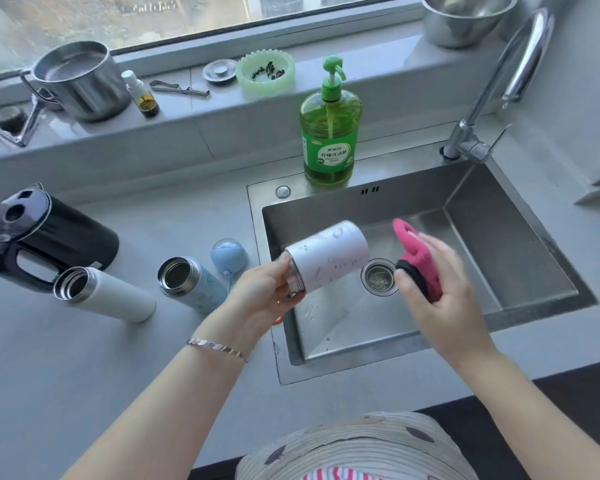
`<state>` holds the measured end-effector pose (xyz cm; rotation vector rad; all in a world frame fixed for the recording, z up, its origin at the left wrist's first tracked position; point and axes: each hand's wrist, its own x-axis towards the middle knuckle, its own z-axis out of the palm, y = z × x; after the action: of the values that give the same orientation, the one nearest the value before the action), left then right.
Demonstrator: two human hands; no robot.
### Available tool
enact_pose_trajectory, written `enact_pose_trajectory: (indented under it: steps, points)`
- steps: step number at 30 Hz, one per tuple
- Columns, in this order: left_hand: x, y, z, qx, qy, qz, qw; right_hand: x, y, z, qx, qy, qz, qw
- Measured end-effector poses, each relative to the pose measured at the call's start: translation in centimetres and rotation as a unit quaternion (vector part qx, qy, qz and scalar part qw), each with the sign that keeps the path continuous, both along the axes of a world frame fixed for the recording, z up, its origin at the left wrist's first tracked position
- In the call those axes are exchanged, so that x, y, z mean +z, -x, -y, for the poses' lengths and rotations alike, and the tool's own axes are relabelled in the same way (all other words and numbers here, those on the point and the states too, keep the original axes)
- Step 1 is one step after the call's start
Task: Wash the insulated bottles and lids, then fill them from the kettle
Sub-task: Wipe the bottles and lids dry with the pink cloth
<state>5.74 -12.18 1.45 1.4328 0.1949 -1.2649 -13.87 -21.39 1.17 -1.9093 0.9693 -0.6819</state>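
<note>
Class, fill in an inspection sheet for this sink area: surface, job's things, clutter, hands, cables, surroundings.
Surface: grey counter with steel sink; no water seen running.
Job's things: white patterned bottle held over the sink, mouth toward the person; white bottle and blue bottle open on the counter; blue lid beside them; black kettle at left.
Clutter: green soap bottle behind the sink; steel pot, small bottle and green dish on the sill.
Hands: left hand grips the patterned bottle's neck; right hand holds a pink lid.
Cables: nothing seen.
Surroundings: window, faucet.
</note>
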Motion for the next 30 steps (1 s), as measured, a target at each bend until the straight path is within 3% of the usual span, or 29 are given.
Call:
enact_pose_trajectory:
  steps: [4,6,10,12,14,16,18,20,23,26,28,30]
  points:
    - [0.6,1.9,-0.8,-0.074,-0.017,0.126,0.989,0.6,-3.8,-1.6,0.154,0.197,-0.084,0.965]
    - [1.0,2.5,-1.1,-0.087,0.0,0.153,0.984,-1.2,-5.0,-2.8,0.207,0.237,-0.148,0.938]
    - [1.4,2.7,-2.3,-0.105,0.031,0.161,0.981,-2.2,-6.4,-1.5,0.167,0.306,-0.161,0.923]
    - [1.4,2.8,-3.0,-0.104,0.053,0.181,0.977,-1.4,-6.7,-0.2,0.15,0.248,-0.164,0.943]
    - [1.3,2.9,-3.5,-0.11,0.06,0.209,0.97,-0.3,-6.8,0.5,0.128,0.109,-0.177,0.97]
    - [1.2,3.1,-3.7,-0.117,0.053,0.236,0.963,-0.1,-7.2,0.2,0.114,0.053,-0.22,0.967]
    - [1.2,3.1,-3.7,-0.118,0.052,0.251,0.959,0.0,-7.4,-1.3,0.084,0.165,-0.227,0.956]
    - [1.5,2.9,-3.8,-0.123,0.059,0.263,0.955,-0.5,-6.9,-2.5,0.126,0.252,-0.164,0.945]
    - [1.7,2.6,-4.1,-0.148,0.073,0.277,0.946,-1.6,-5.0,-2.2,0.225,0.302,-0.118,0.919]
    - [1.7,2.5,-4.4,-0.169,0.083,0.278,0.942,-1.5,-4.2,-2.0,0.221,0.327,-0.128,0.91]
    - [1.8,2.6,-4.5,-0.185,0.088,0.287,0.936,0.0,-4.8,-2.0,0.232,0.239,-0.167,0.928]
    - [2.0,2.7,-4.5,-0.199,0.096,0.298,0.929,1.4,-5.5,-0.7,0.281,0.064,-0.203,0.936]
